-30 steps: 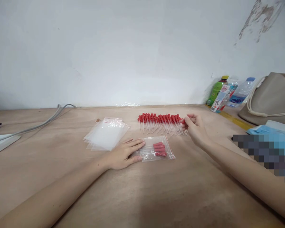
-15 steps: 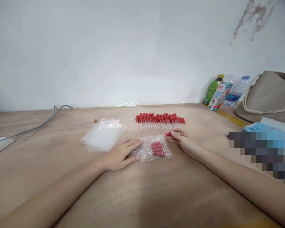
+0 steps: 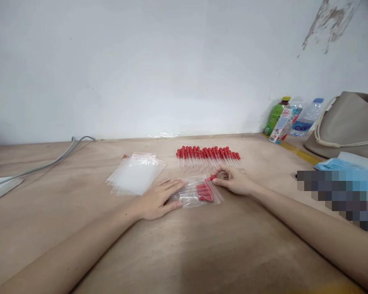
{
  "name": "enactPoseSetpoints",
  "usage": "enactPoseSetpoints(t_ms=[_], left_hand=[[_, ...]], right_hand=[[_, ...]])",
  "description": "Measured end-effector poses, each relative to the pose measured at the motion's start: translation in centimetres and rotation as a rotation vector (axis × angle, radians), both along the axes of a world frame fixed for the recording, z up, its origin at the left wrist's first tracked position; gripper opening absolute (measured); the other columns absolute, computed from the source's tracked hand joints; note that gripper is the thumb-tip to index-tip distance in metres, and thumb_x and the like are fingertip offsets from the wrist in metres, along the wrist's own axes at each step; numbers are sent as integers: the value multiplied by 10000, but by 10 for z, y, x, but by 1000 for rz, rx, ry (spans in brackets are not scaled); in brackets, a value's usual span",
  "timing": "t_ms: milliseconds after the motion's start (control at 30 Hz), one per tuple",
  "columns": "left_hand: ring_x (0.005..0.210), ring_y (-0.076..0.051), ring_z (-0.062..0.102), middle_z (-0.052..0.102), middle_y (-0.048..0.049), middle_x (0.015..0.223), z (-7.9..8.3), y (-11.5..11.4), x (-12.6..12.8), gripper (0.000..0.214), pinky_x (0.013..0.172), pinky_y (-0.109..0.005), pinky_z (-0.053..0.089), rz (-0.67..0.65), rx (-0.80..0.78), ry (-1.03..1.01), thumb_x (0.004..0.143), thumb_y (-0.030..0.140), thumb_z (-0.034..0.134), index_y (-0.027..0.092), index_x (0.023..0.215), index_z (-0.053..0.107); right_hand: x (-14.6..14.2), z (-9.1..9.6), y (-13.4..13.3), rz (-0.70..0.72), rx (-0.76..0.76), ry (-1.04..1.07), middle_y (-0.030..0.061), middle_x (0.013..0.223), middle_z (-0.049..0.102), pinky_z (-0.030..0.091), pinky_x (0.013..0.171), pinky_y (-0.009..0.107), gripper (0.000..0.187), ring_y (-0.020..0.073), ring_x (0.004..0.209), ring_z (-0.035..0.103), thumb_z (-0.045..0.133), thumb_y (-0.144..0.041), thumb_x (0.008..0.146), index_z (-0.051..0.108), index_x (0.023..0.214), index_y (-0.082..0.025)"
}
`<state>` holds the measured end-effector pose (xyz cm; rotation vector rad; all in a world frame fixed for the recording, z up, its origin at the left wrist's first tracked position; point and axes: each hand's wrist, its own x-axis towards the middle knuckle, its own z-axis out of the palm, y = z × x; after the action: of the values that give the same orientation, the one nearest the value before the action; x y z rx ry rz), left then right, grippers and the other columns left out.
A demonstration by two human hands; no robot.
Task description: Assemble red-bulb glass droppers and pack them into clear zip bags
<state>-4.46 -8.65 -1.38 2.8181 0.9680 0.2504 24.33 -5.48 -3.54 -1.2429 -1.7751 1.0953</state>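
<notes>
A clear zip bag (image 3: 190,202) lies flat on the table with several red-bulbed droppers (image 3: 205,192) inside, side by side. My left hand (image 3: 161,200) rests on the bag's left end, fingers stretched out and spread. At the bag's right, open end, my right hand (image 3: 231,179) pinches a dropper (image 3: 213,177) by its red rubber bulb. That dropper's thin tube points left into the bag's mouth. Just beyond the bag, a row of droppers (image 3: 208,153) lies with red bulbs toward the wall and clear tubes toward me.
To the left, a fanned stack of clear zip bags (image 3: 138,173) lies on the table. Grey cables (image 3: 61,155) run along the far left. Bottles (image 3: 276,116), a carton (image 3: 283,124), a grey-beige bag (image 3: 346,122) and a blue packet (image 3: 334,164) stand or lie at right.
My right hand has moved slightly left and down, pushing the dropper further into the bag's mouth. My left hand stays on the bag.
</notes>
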Motion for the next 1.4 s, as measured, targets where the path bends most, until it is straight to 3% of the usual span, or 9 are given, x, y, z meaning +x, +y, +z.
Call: enactPoseSetpoints(t_ms=[100, 300, 500, 633, 767, 933, 1167, 1300, 1400], left_hand=[[1273, -205, 289, 325, -49, 1389, 0, 0, 0, 563, 1062, -405, 211, -11, 2, -9, 883, 457, 337, 239, 1378, 180], [1280, -191, 276, 302, -46, 1401, -1, 1, 1, 571, 1071, -401, 184, -9, 4, 5, 884, 454, 338, 239, 1382, 160], [1272, -201, 291, 318, -45, 1393, 1, 0, 2, 564, 1055, -409, 217, -8, -2, -6, 885, 456, 331, 249, 1381, 161], [1282, -195, 272, 300, -46, 1401, 0, 1, 2, 570, 1069, -401, 187, -6, -3, 10, 884, 462, 330, 242, 1382, 160], [1285, -194, 265, 287, -36, 1407, -1, 2, 1, 570, 1072, -390, 181, -6, -5, 12, 879, 469, 339, 248, 1378, 174], [1283, -206, 269, 287, -40, 1406, -1, 2, 1, 569, 1065, -401, 192, -11, -6, 4, 880, 472, 334, 251, 1379, 172], [1285, -195, 267, 287, -41, 1406, -1, 1, 1, 571, 1069, -398, 186, -6, -2, 10, 881, 467, 334, 245, 1380, 166], [1282, -207, 273, 298, -36, 1401, -1, 1, 1, 562, 1066, -404, 194, -4, -2, -1, 880, 463, 340, 253, 1377, 182], [1279, -207, 280, 305, -36, 1398, -1, 1, 1, 558, 1068, -401, 193, -4, -3, -10, 878, 458, 349, 252, 1374, 195]], right_hand=[[2, 1, -1, 109, 5, 28, -75, 520, 440, 291, 452, 192, 344, 58, 469, 387, 687, -401, 612, 514, 801, -170], [-10, -3, -4, -87, 138, -71, -18, 640, 538, 349, 488, 212, 264, 75, 521, 434, 628, -389, 675, 554, 789, -163], [-21, -2, -7, 163, 31, 127, -26, 673, 542, 372, 485, 198, 266, 68, 537, 471, 639, -355, 686, 493, 818, -177], [-15, -3, -1, 164, -75, 138, -26, 669, 546, 361, 462, 187, 283, 66, 536, 478, 664, -344, 664, 526, 839, -171], [-8, -1, 3, 280, 24, 33, -4, 725, 581, 391, 525, 209, 306, 83, 603, 503, 619, -334, 713, 593, 970, -170], [-2, 3, 4, 353, 123, -63, 58, 1087, 568, 416, 590, 220, 334, 104, 765, 535, 558, -355, 758, 604, 1041, -185], [-8, -4, 4, 67, -76, 96, -6, 611, 580, 358, 444, 185, 367, 56, 488, 461, 610, -428, 679, 644, 900, -137], [-18, -7, 1, -155, 20, 47, 23, 631, 611, 391, 446, 215, 283, 76, 472, 475, 631, -398, 649, 647, 743, -132], [-20, -9, 0, -135, 156, -35, 44, 703, 644, 449, 548, 259, 217, 132, 597, 557, 595, -352, 690, 647, 736, -147]])
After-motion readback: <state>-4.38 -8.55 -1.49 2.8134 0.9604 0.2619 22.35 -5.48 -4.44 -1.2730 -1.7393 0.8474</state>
